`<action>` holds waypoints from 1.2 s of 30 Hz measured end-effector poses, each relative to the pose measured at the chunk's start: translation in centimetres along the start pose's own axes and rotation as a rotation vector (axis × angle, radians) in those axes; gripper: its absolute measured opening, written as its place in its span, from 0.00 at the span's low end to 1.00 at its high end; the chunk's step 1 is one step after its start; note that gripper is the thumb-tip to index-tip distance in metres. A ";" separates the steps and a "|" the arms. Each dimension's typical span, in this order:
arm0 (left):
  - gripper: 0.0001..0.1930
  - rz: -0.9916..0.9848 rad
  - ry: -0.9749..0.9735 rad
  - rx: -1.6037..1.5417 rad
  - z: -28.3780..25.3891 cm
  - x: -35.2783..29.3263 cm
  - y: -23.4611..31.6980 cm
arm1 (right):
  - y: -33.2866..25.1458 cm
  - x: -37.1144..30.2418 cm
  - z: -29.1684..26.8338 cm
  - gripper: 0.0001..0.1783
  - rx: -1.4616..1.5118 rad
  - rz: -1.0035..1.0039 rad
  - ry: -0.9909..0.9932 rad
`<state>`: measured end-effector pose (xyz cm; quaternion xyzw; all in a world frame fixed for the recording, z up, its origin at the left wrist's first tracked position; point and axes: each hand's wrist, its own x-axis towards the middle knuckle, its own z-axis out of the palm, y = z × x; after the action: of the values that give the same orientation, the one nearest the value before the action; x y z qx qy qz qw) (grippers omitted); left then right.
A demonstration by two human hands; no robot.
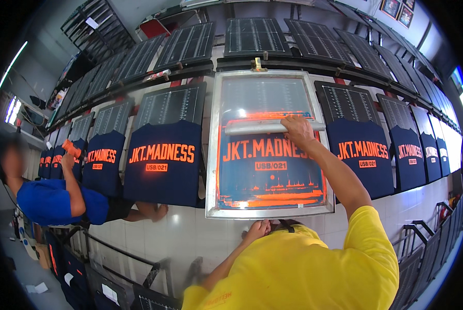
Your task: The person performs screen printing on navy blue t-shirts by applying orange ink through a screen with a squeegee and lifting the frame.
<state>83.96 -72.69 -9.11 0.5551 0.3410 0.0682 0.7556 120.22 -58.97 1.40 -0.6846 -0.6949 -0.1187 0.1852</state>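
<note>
Far left: a co-worker in a blue shirt [50, 199] is leaning over the long table, gripping an orange tool [71, 149] against a navy shirt [103, 160]; their other hand [159, 211] is resting on the white table [180, 232]. Next along, a printed navy T-shirt [164, 163] with an orange print is lying flat on its pallet.

Centre: an aluminium-framed printing screen [213, 150] is sitting over one shirt, orange ink pooling along its lower mesh. The left hand [258, 229] is pressing on the frame's bottom edge, fingers curled over the rail, steadying it. The right hand [297, 130] is clenching around a squeegee [270, 126] lying across the upper part of the mesh, right at the top of the lettering.

Right: more printed navy shirts [358, 155] are lining the row, just beside the frame.

Risks, judged from here:
- The left hand's hold looks light; if the frame is shifting mid-stroke, the print is likely smearing or ghosting.
- The grip is sitting at the squeegee's right end, so uneven pressure could be leaving the left side of the lettering thin.
- Ink is pooling near the bottom rail; it could be spilling over onto the table or the shirt below.
- The neighbouring wet prints are close; a sleeve or frame corner could be smudging them.
</note>
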 end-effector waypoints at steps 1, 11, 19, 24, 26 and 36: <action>0.29 -0.002 0.013 -0.013 0.0 -0.1 0.4 | 0.5 0.1 0.4 0.16 -0.001 0.005 -0.016; 0.24 0.056 -0.058 -0.026 -0.7 0.7 -2.1 | -2.4 2.6 -2.1 0.17 0.025 0.276 -0.425; 0.24 0.043 -0.060 -0.121 -0.5 0.7 -2.0 | -2.6 5.1 -1.6 0.14 0.052 0.237 -0.383; 0.24 0.066 -0.060 -0.075 -0.7 1.0 -2.8 | -2.7 4.1 -0.5 0.13 0.023 0.198 -0.398; 0.24 0.111 -0.073 -0.074 -0.8 1.2 -3.5 | -3.8 3.9 -1.2 0.12 0.048 0.202 -0.416; 0.25 0.029 -0.043 -0.055 -0.8 0.9 -1.8 | -10.1 -6.0 -4.4 0.12 0.103 -0.033 -0.303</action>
<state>83.65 -72.32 -11.25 0.5402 0.3144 0.0765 0.7768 110.55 -66.64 3.72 -0.6728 -0.7311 0.0188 0.1114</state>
